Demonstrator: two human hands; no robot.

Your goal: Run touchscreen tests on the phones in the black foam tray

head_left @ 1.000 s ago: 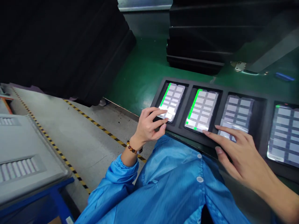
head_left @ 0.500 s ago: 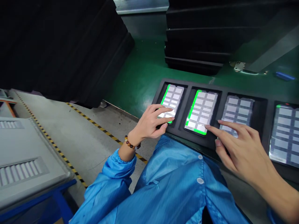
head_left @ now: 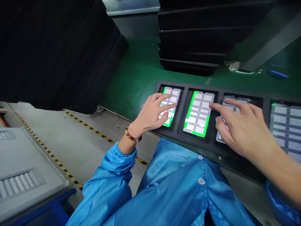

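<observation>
Reach without a hold

The left grip (head_left: 150,114) is loosely spread and empty, its index and middle fingers laid out across the screen of the first phone (head_left: 173,99), leftmost of four; whether the tips press or float just above the glass cannot be told. The right grip (head_left: 245,128) is likewise unclosed and holds nothing. Its index tip is at the right edge of the second phone (head_left: 199,114), while the rest of the hand covers much of the third phone (head_left: 220,137).

Those three and the fourth phone (head_left: 285,125), cut off by the right border of the view, lie face up in separate pockets of a dark tray (head_left: 180,116). Pale blocks fill the screens, and bright green bands line parts of the edges on the first two.

Each phone is probably light and quite stiff, with a slick face that a fingertip would slide over easily and a hard knock might crack. Flat glass offers poor purchase; the long side edges look the better place for thumb and fingers, and the third pocket seems to leave most room, on its right.

The tray rests along the near edge of a green counter (head_left: 138,70). Farther out, a small blue item (head_left: 279,74) lies on the counter, and a black drape (head_left: 183,40) hangs behind.
</observation>
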